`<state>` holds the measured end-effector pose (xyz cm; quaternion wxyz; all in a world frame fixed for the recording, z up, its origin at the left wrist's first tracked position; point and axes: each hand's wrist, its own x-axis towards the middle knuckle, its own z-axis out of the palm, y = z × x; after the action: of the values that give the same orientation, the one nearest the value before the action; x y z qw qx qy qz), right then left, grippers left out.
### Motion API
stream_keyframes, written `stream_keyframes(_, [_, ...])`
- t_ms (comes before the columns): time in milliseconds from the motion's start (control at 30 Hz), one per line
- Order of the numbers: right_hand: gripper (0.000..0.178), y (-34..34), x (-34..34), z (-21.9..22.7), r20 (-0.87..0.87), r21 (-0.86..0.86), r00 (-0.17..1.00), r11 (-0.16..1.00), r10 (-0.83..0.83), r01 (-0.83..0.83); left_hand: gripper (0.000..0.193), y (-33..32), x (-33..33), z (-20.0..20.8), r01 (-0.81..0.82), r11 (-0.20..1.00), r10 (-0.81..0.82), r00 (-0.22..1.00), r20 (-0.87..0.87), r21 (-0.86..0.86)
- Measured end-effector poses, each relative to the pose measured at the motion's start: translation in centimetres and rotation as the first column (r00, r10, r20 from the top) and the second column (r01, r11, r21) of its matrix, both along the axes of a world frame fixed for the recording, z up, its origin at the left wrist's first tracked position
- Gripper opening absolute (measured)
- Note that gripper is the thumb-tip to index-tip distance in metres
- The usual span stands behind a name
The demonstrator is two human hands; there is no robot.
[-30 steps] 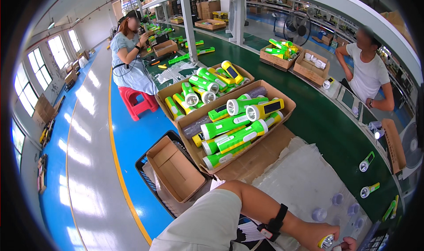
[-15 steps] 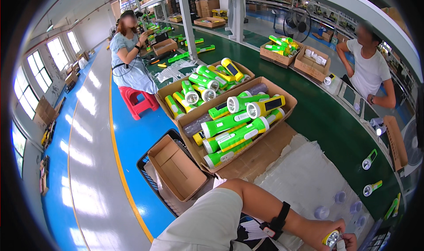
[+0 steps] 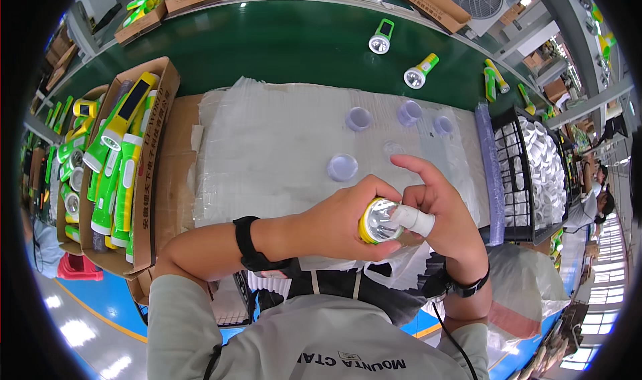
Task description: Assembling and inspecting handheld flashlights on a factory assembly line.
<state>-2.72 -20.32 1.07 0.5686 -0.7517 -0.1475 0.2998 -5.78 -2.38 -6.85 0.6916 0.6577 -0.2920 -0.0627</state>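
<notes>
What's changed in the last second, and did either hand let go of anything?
The view has swung right and down, so the left hand and right hand moved from the lower right corner toward mid-picture. Something white at the right hand's fingers now shows over the flashlight's lens. No release is visible: the left hand still holds the flashlight. Clear plastic cups remain on the sheet.

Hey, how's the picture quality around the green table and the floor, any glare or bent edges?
Head view: the green table's far edge bows into an arc; white glare spots streak the floor at lower left; the windows at right look washed out; the flashlight in the left hand looks fairly sharp.
</notes>
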Motion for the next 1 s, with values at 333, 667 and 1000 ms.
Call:
stream_keyframes(333, [0.059,0.0,0.0,-0.4,-0.018,-0.025,0.999,0.999,0.043,-0.044,0.058,-0.1,-0.3,-0.5,0.01,1.0,-0.009,0.999,0.039,-0.02])
stream_keyframes(667, [0.062,0.7,-0.3,-1.6,0.235,-0.141,0.959,0.982,0.157,-0.126,0.07,1.1,-0.5,-3.0,0.011,0.999,-0.003,0.99,0.138,-0.053])
stream_keyframes(1000, [0.043,-7.7,3.3,0.0,0.656,-0.028,0.752,0.993,-0.066,0.112,0.061,-1.1,0.5,-2.1,0.053,0.979,-0.038,0.996,0.076,-0.195])
